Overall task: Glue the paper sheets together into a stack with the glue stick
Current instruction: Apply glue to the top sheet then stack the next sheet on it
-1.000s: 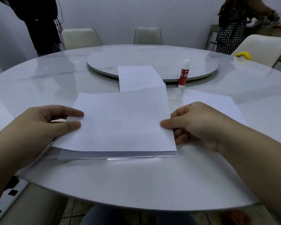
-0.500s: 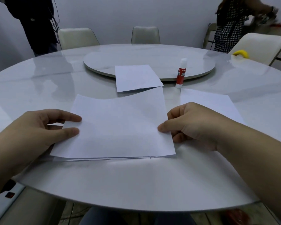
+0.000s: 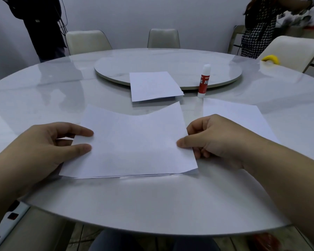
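A white top sheet [image 3: 134,142] lies over the paper stack [image 3: 127,175] at the near middle of the round table; its far edge sags in the middle and its near right corner curls up. My left hand [image 3: 49,147] pinches the sheet's left edge between thumb and forefinger. Its right edge is pinched by my right hand [image 3: 214,140]. A red and white glue stick [image 3: 204,81] stands upright with its cap on, beyond my right hand. A second pile of sheets [image 3: 153,86] rests on the turntable's edge. A single sheet [image 3: 237,115] lies flat at the right, partly under my right hand.
The grey turntable [image 3: 216,69] fills the table's [image 3: 161,205] middle. Pale chairs stand around the far side. One person stands at the back left, another at the back right. A yellow object [image 3: 270,58] lies at the far right edge.
The top sheet has come down onto the stack, and the gap at its near edge has closed. Both hands keep their hold on its sides.
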Motion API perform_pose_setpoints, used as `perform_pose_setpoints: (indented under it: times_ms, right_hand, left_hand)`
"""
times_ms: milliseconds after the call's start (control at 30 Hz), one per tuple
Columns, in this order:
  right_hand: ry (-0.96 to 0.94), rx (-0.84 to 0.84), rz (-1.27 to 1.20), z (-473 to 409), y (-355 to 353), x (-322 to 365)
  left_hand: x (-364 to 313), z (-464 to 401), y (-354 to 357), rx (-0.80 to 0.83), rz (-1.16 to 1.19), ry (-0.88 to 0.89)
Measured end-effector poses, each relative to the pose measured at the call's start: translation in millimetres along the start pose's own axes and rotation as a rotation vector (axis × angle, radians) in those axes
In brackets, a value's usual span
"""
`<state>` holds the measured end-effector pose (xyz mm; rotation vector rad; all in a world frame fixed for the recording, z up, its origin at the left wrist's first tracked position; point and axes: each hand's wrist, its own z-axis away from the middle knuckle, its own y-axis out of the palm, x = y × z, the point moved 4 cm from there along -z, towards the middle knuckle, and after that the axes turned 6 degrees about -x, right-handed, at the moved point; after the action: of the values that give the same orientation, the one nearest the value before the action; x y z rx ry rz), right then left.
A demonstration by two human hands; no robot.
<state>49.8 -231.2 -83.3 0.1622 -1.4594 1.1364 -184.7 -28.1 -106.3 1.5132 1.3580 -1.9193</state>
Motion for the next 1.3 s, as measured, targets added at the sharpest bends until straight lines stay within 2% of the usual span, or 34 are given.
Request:
perform_pose_setpoints:
  times_ms: [667, 1067, 1300]
  right_hand:
    - [-0.024, -0.029, 0.045, -4.2, -2.5, -4.8]
    - [-0.033, -0.047, 0.087, -4.7, -3.4, -3.7]
    - [-0.020, -0.094, 0.139, -3.1, -4.1, -1.2]
  left_hand:
    - [-6.2, 4.3, 3.3, 0.004, -0.050, 0.020]
    - [-15.5, 8.1, 5.7, 0.002, -0.186, 0.091]
    - [-19.2, 12.9, 6.0, -0.024, -0.250, 0.071]
